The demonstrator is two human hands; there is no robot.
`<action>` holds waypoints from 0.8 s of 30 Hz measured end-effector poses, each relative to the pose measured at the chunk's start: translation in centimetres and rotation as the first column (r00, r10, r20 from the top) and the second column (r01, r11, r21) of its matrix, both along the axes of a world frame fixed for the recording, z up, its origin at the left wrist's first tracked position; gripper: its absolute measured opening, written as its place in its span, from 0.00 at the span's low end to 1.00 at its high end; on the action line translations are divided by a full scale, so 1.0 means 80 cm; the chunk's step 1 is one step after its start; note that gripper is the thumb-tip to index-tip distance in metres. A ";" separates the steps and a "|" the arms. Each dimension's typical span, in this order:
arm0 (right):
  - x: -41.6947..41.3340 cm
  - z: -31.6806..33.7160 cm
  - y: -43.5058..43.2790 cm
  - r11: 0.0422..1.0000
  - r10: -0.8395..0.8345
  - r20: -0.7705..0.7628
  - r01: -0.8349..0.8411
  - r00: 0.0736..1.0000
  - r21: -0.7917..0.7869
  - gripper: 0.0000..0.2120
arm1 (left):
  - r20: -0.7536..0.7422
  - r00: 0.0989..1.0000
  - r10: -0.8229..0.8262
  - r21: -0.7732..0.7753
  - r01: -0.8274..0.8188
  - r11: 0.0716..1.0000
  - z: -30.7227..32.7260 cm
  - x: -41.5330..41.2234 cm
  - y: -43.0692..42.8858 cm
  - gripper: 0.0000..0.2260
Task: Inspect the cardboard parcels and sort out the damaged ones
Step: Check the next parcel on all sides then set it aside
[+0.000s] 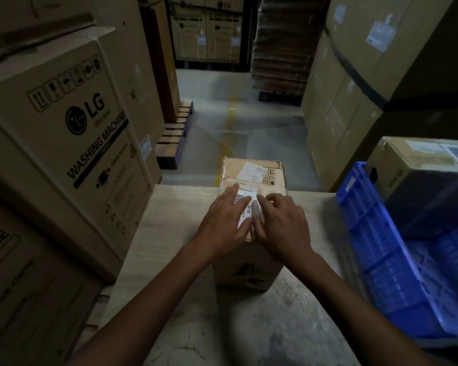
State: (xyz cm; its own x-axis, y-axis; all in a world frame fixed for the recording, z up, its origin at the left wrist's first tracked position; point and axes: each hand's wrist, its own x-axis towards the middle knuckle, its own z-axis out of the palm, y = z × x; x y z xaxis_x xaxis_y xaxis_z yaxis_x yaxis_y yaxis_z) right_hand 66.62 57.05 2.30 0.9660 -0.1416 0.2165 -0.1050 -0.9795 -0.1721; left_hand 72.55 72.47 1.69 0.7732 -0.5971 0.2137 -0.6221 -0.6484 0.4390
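Presently the parcel (251,178) is held down on the table (169,233) by the flat, spread left hand (222,220) and right hand (283,225), and, set at the far edge, could be shoved off.

Dim grey floor (222,88) between tall stacked appliance cartons (72,114).

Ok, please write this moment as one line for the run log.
phase: inspecting | parcel: on table | left hand: flat on its label | right hand: touches its top
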 end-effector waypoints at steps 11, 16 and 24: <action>0.031 0.016 -0.010 0.995 -0.029 -0.084 0.020 0.996 -0.099 0.20 | 0.157 0.987 0.048 0.229 -0.083 0.970 0.029 0.020 -0.023 0.18; 0.041 0.000 -0.008 0.997 0.039 -0.100 -0.033 0.994 0.064 0.28 | 0.049 0.999 -0.012 0.272 -0.002 0.962 0.018 0.030 -0.022 0.23; 0.090 0.015 -0.030 0.999 -0.029 -0.017 0.028 0.999 -0.039 0.21 | 0.211 0.972 0.107 0.078 -0.126 0.989 0.030 0.069 -0.047 0.10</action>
State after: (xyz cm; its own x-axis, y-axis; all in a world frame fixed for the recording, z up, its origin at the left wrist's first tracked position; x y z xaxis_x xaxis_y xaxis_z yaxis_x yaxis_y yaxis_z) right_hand 73.79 54.67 3.52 0.9655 -0.1608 0.2051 -0.1356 -0.9820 -0.1314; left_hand 78.04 68.73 4.07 0.7835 -0.5298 0.3248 -0.6108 -0.7526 0.2460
